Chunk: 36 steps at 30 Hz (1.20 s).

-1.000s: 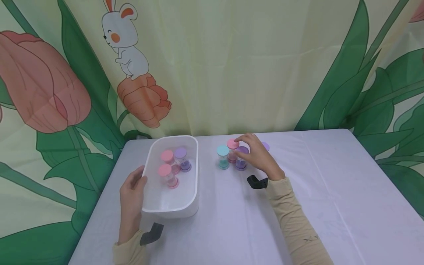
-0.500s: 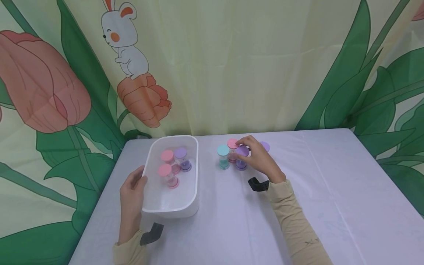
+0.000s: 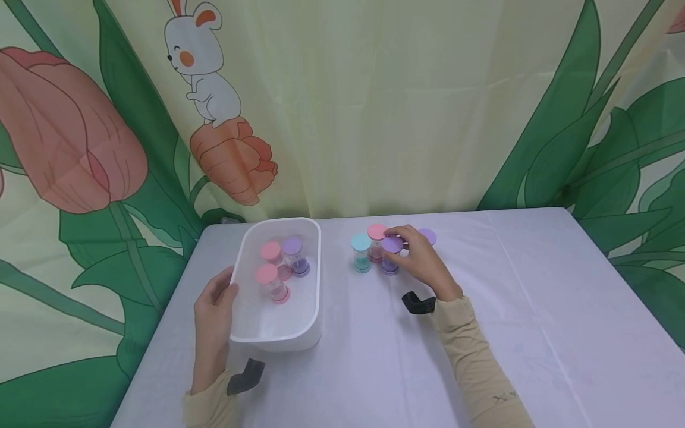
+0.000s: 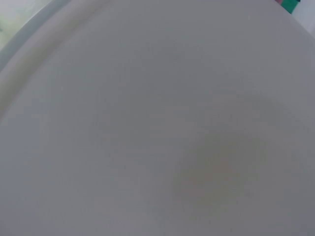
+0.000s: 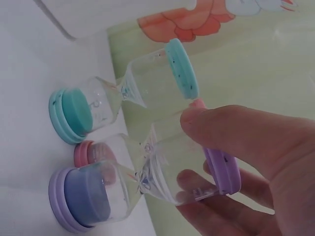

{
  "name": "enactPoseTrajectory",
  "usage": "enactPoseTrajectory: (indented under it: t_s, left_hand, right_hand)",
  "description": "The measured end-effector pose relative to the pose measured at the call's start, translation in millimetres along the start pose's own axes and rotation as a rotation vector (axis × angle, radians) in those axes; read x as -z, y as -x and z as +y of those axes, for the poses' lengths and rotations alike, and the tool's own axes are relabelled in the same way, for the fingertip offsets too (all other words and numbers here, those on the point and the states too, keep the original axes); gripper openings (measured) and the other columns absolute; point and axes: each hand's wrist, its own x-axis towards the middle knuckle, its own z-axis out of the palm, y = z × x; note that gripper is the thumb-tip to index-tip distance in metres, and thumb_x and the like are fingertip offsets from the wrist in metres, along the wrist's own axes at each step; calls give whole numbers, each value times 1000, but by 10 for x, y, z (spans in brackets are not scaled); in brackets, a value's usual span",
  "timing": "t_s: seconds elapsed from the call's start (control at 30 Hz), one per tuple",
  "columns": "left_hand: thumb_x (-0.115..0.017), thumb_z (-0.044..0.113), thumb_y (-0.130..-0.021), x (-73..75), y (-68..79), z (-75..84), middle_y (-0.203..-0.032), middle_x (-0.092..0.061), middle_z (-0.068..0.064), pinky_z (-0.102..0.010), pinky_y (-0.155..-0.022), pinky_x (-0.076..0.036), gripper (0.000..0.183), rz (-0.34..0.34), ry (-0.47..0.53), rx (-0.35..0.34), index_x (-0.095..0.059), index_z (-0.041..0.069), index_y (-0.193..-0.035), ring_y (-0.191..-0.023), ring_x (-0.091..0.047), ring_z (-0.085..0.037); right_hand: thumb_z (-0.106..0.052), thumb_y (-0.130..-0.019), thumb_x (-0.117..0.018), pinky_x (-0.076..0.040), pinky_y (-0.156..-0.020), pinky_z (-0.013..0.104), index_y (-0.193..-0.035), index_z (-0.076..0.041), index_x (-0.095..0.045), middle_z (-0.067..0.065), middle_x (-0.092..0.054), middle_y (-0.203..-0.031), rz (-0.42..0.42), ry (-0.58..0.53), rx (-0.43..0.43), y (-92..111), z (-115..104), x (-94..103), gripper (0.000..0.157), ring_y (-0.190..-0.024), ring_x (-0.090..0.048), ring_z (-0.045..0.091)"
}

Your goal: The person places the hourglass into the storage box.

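Observation:
In the head view my right hand [image 3: 423,260] pinches a purple-capped hourglass [image 3: 392,244] near its top. The right wrist view shows the thumb on one side of the upper glass and fingers [image 5: 211,214] on the other. A teal hourglass [image 5: 74,115] stands upright close by, and a pink hourglass [image 3: 377,232] is just behind the held one. My left hand [image 3: 213,315] grips the left side of a white plastic bin [image 3: 267,330], thumb at the rim. Two pink hourglasses [image 3: 272,282] and a purple hourglass [image 3: 292,246] are inside the bin.
Another purple-capped hourglass [image 3: 428,236] is partly hidden behind my right hand. A white cloth covers the table [image 3: 535,333]. A printed curtain [image 3: 385,119] hangs along the back edge. The bin's pale wall [image 4: 147,98] fills the left wrist view.
My right hand has drawn down slightly and its fingers have closed round the top of the purple hourglass, away from the pink cap. The left hand and bin have stayed put.

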Motion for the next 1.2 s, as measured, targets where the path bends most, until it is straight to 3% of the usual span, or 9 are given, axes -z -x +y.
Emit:
enactPoseTrajectory:
  t_s: [0.57, 1.2]
  left_hand:
    - [-48, 37, -102, 2, -15, -25, -144, -53, -3, -15, -78, -55, 45, -8, 6, 0, -50, 23, -145, -124, -58, -24]
    - [-50, 39, -101, -6, 0, 7, -146, -52, -2, -28, -87, -55, 47, -6, 11, 21, -49, 25, -146, -126, -57, -23]
  right_hand:
    - [-4, -80, -80, -55, -95, 44, -117, 4, -64, 18, -63, -119, 22, -58, 22, -16, -150, 76, 41, -110, -62, 32]
    - [-8, -80, -82, -56, -93, 40, -118, 2, -67, 14, -64, -119, 68, -28, 44, -41, -426, 171, 43, -110, -64, 29]
